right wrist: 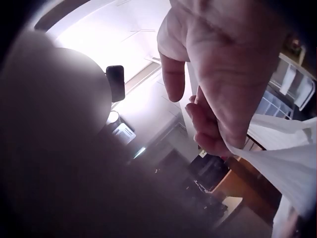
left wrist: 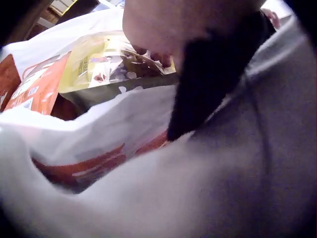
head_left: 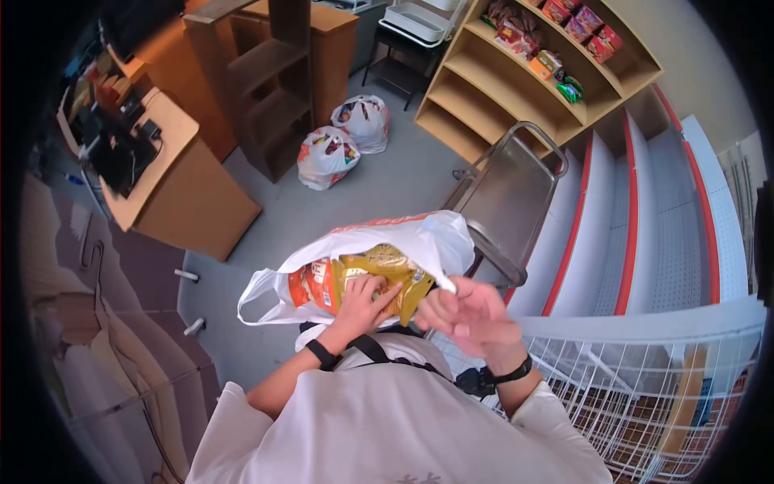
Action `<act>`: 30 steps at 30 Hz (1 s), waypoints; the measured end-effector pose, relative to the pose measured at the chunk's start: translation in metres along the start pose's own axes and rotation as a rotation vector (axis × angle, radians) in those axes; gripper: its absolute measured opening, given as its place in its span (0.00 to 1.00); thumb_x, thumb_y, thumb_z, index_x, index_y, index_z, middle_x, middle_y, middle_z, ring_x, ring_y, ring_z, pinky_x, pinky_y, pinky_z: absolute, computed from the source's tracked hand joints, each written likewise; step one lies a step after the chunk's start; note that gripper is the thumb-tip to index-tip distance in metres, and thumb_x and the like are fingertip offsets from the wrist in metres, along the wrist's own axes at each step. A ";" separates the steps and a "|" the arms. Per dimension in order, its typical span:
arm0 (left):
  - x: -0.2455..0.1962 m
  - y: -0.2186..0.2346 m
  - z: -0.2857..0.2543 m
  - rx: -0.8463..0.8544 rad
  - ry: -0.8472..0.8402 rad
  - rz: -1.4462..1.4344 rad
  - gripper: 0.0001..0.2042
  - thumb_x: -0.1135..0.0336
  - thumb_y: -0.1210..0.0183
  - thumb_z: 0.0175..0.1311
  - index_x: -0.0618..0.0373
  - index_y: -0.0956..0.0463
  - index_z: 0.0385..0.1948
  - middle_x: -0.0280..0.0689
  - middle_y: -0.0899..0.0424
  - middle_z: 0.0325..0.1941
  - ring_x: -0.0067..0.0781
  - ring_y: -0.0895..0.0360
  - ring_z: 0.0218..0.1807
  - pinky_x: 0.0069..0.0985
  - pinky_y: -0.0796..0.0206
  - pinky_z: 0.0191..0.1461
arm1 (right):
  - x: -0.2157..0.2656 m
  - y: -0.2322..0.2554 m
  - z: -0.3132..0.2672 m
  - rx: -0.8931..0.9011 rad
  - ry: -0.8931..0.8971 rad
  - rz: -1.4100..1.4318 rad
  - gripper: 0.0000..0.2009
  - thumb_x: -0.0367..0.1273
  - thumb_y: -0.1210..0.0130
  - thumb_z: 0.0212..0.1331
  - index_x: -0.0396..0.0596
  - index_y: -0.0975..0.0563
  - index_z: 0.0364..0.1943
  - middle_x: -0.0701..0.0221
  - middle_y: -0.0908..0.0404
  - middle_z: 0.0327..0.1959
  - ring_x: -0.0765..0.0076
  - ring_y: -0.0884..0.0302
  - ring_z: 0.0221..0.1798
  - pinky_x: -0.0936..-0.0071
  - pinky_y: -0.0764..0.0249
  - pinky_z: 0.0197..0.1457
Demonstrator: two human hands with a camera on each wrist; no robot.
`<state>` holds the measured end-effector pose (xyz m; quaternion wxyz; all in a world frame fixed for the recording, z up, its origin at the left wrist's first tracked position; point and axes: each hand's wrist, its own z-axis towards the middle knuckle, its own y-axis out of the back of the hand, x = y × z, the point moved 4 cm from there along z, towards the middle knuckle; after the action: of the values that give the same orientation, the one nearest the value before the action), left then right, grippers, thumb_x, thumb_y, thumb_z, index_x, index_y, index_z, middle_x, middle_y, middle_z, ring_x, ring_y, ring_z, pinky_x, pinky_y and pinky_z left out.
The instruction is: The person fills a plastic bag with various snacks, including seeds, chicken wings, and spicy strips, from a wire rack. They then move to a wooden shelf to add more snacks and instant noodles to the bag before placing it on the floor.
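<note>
A white plastic bag [head_left: 451, 242] with red print hangs open in front of the person's body, its left handle loop loose. Inside lie a yellow package [head_left: 379, 262] and, to its left, an orange-red package [head_left: 310, 286]. The left hand [head_left: 363, 306] rests on the yellow package with its fingers spread; in the left wrist view, fingertips touch the shiny yellow package [left wrist: 99, 62]. At the bag's right edge, the right hand [head_left: 476, 319] pinches the plastic. The right wrist view shows curled fingers of the right hand [right wrist: 218, 74] at the stretched white bag [right wrist: 287, 153].
Two filled bags [head_left: 326, 157] stand on the floor ahead. A metal cart [head_left: 516, 189] is at the right front, beside white shelves with red strips [head_left: 633, 218]. Wooden shelving [head_left: 476, 77] holds snack packs. A desk [head_left: 189, 189] stands left; a wire basket [head_left: 613, 395] is at right.
</note>
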<state>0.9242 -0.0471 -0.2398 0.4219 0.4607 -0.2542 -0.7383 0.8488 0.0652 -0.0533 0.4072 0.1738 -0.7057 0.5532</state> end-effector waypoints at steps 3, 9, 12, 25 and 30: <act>0.022 0.009 0.075 0.038 -0.041 -0.124 0.29 0.64 0.39 0.47 0.49 0.31 0.57 0.40 0.32 0.48 0.42 0.35 0.50 0.37 0.43 0.52 | 0.056 0.034 0.045 -0.050 0.122 -0.074 0.12 0.28 0.45 0.42 0.47 0.38 0.27 0.75 0.41 0.23 0.74 0.42 0.30 0.70 0.39 0.47; 0.094 0.063 0.169 0.027 -0.091 -0.225 0.26 0.64 0.40 0.50 0.56 0.32 0.55 0.49 0.35 0.56 0.51 0.38 0.59 0.40 0.46 0.63 | 0.170 0.103 0.105 -0.143 0.413 -0.040 0.11 0.27 0.47 0.41 0.46 0.36 0.28 0.78 0.43 0.21 0.75 0.42 0.31 0.70 0.40 0.45; 0.186 0.096 0.190 -0.468 0.335 0.188 0.32 0.61 0.36 0.47 0.59 0.35 0.57 0.56 0.34 0.57 0.58 0.37 0.58 0.49 0.47 0.62 | 0.208 0.136 0.115 -0.192 0.567 0.013 0.10 0.27 0.47 0.41 0.47 0.36 0.29 0.78 0.42 0.21 0.75 0.42 0.30 0.71 0.41 0.41; 0.320 -0.018 0.541 0.607 0.729 -1.353 0.08 0.71 0.46 0.61 0.68 0.22 0.35 0.30 0.27 0.20 0.18 0.35 0.26 0.18 0.43 0.32 | 0.300 0.254 0.078 -0.729 1.085 -0.055 0.11 0.26 0.48 0.42 0.43 0.35 0.31 0.75 0.41 0.24 0.75 0.43 0.31 0.70 0.41 0.44; 0.172 -0.095 0.673 0.907 0.374 -1.256 0.11 0.72 0.46 0.62 0.69 0.23 0.42 0.30 0.25 0.25 0.18 0.33 0.29 0.16 0.41 0.36 | 0.285 0.345 0.011 -1.141 1.300 0.127 0.12 0.26 0.48 0.43 0.37 0.31 0.34 0.71 0.40 0.26 0.71 0.41 0.33 0.68 0.39 0.49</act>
<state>0.2475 -0.1544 -0.0920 -0.2661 0.7610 -0.1477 -0.5730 0.4311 0.2261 -0.0558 0.7231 -0.4472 -0.5111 0.1261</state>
